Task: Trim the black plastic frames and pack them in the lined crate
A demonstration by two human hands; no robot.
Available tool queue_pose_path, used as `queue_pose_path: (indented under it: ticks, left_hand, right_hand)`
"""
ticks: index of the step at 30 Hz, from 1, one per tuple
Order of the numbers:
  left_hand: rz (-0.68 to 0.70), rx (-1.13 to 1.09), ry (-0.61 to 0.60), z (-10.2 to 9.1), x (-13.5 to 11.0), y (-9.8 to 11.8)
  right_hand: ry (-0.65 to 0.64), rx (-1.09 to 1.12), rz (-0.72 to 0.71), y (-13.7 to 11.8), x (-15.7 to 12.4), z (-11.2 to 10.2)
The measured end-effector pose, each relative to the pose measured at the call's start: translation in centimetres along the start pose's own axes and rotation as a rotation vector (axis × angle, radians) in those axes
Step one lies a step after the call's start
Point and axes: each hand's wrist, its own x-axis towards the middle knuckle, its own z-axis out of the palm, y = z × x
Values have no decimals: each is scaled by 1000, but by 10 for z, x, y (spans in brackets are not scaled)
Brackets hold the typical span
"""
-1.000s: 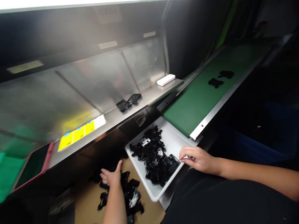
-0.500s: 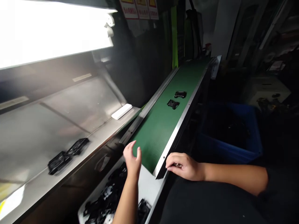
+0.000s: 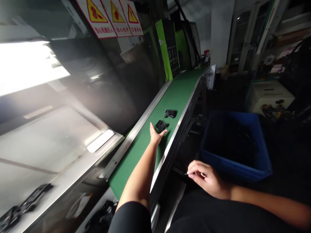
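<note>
Black plastic part (image 3: 161, 125) lies just beyond left-hand fingers (image 3: 152, 128) on green conveyor belt (image 3: 179, 94).

black plastic part (image 3: 161, 125) | lying flat | green conveyor belt (image 3: 178, 94) | second part (image 3: 170, 113) just beyond

Three warning signs hang side by side at the upper edge of the frame, left of centre. The left sign (image 3: 96, 19), the middle sign (image 3: 116, 17) and the right sign (image 3: 130, 17) each show a yellow triangle with a red border and a red pictogram. Under each triangle runs a line of red Chinese characters, too small and slanted to read with confidence. A pale label strip (image 3: 38, 112) on the steel panel at left shows no legible text. No brand or number can be read.
</note>
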Motion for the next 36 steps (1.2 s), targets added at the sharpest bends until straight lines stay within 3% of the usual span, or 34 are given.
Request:
queue_pose_path:
  ticks: [5, 9, 13, 18, 22, 26, 36]
  left_hand:
    - [0, -49, 3, 12, 17, 12]
    - [85, -101, -24, -1, -2, 31]
    - [219, -136, -61, -39, -58, 64]
    - [313, -174, -56, -93, -157, 103]
    - [304, -233, -40, -128, -228, 118]
    - [260, -291, -23, -157, -278, 119]
    - [212, -252, 78, -227, -344, 103]
  right_hand:
    - [45, -31, 33, 11, -4, -22]
    - [82, -38, 47, 12, 4, -33]
    - [123, -8, 24, -2, 27, -42]
    - [91, 141, -20, -37, 68, -39]
    - [10, 269, -54, -68, 92, -14]
    - [-91, 265, -48, -92, 98, 25]
    - [-301, 473, 106, -113, 82, 128]
